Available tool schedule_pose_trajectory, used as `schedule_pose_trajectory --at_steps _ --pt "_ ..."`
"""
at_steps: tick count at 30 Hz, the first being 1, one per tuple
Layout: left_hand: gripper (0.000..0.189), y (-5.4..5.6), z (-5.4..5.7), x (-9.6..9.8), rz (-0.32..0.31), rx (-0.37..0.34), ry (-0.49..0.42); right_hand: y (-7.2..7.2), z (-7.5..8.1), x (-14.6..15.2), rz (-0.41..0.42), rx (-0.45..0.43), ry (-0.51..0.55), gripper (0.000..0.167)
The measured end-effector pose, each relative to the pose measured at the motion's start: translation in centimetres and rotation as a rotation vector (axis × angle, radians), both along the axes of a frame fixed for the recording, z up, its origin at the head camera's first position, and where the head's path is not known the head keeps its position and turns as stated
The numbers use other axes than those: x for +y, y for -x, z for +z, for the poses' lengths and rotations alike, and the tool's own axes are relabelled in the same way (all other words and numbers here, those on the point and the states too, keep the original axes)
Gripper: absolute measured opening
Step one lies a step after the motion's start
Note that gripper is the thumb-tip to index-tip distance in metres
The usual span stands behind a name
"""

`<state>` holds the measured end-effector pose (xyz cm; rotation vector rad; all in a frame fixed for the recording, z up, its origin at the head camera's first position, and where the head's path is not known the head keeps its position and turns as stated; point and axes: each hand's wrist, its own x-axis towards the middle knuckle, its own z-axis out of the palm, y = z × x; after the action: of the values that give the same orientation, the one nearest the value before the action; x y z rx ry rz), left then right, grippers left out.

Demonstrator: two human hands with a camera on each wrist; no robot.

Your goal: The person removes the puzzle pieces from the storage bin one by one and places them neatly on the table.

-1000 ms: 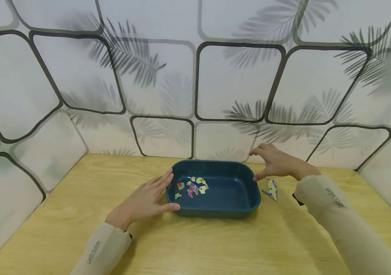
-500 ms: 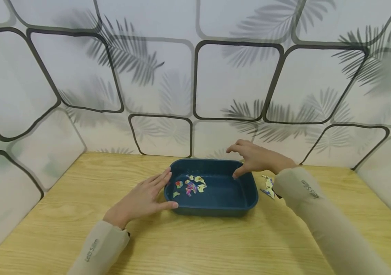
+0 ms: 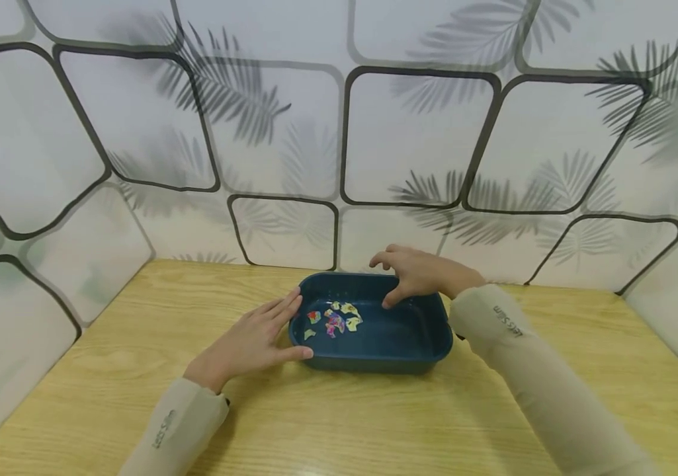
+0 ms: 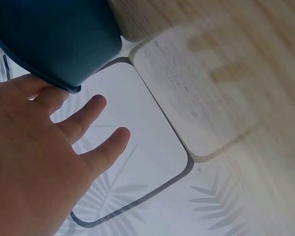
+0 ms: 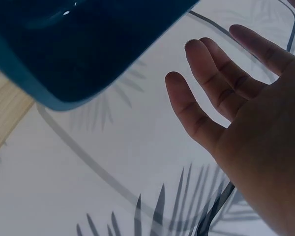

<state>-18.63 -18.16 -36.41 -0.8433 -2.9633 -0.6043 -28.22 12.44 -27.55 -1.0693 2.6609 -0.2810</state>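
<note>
A dark blue rectangular basin [image 3: 374, 365] stands on the table. Several torn, colourful scraps [image 3: 335, 322] lie in its left half, pink, yellow, red and greenish. My left hand [image 3: 249, 347] rests at the basin's left end, fingers extended along the outside and thumb at the near rim. In the left wrist view its fingers [image 4: 110, 147] are spread beside the basin wall [image 4: 54, 59]. Over the basin's right half hovers my right hand [image 3: 424, 272], fingers loosely bent and holding nothing. The right wrist view shows those fingers [image 5: 184, 103] apart from the basin rim [image 5: 64, 105].
The light wood table [image 3: 339, 423] extends around the basin. A pale cloth backdrop [image 3: 422, 139] with dark outlines and leaf prints rises close behind the basin and on both sides.
My right hand has moved left, from the basin's right rim to above its inside. The scraps on the table right of the basin are now hidden behind my right sleeve. The left hand stays put.
</note>
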Motion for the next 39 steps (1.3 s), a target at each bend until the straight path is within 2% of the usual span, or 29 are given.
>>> schedule_pose_trajectory --at_steps 11,16,25,34,39 --pt "0.094 0.0 0.2 -0.1 -0.010 0.004 -0.011 0.2 -0.9 -1.5 0.051 0.047 -0.026 0.070" --pt "0.094 0.1 0.2 -0.2 -0.013 0.013 -0.005 0.3 -1.4 -2.1 0.047 0.017 -0.032 0.070" --pt "0.094 0.0 0.1 0.0 -0.012 -0.015 -0.008 0.4 -2.6 -3.1 0.089 -0.008 -0.119 0.067" --pt "0.094 0.1 0.3 0.0 -0.017 -0.012 -0.012 0.5 -3.5 -3.9 0.084 -0.035 -0.202 0.068" --pt "0.094 0.0 0.1 -0.1 -0.016 -0.026 -0.018 0.7 -4.1 -4.2 0.046 -0.067 -0.220 0.072"
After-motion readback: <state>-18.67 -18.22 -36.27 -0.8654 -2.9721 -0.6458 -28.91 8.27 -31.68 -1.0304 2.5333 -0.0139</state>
